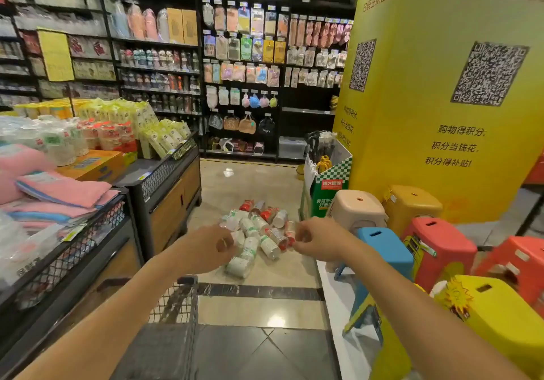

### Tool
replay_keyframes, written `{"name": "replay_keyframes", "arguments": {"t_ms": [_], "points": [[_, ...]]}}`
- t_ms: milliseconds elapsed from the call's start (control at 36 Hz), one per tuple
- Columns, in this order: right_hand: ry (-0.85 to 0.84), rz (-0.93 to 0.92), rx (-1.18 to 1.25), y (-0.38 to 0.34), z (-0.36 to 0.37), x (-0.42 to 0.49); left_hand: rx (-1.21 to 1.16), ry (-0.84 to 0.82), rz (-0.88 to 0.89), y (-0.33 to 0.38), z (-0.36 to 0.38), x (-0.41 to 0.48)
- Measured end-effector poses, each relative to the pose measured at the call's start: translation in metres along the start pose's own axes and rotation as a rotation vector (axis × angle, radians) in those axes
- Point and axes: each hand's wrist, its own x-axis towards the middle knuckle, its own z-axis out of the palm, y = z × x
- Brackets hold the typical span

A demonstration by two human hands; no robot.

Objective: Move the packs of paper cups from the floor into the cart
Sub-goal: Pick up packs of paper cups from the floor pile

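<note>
On the floor at mid-aisle, the packs of paper cups [256, 232] lie in a loose pile, red-printed and green-printed packs mixed. The wire cart [179, 309] stands nearer, to the left, well apart from the pile. Both arms reach forward over it. The left hand [212, 247] and right hand [315, 238] are released, fingers loosely curled, grasping nothing. A display bench [164, 179] borders the aisle on the left. Plastic stools [385, 244] and a yellow pillar [441, 85] crowd the right.
</note>
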Motion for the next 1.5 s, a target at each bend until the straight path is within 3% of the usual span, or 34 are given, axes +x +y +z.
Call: {"name": "replay_keyframes", "arguments": {"t_ms": [194, 722, 1028, 1500], "points": [[-0.056, -0.018, -0.007, 0.036, -0.007, 0.081, 0.029, 0.013, -0.086, -0.024, 0.017, 0.080], [-0.108, -0.056, 0.059, 0.177, -0.018, 0.301, 0.009, -0.010, -0.224, 0.001, 0.015, 0.296], [-0.151, -0.076, 0.069, 0.195, -0.010, 0.485, 0.047, -0.089, -0.183, -0.075, 0.001, 0.469], [-0.259, 0.078, 0.220, 0.249, 0.018, 0.755, -0.012, -0.229, -0.123, -0.192, 0.010, 0.754]]}}
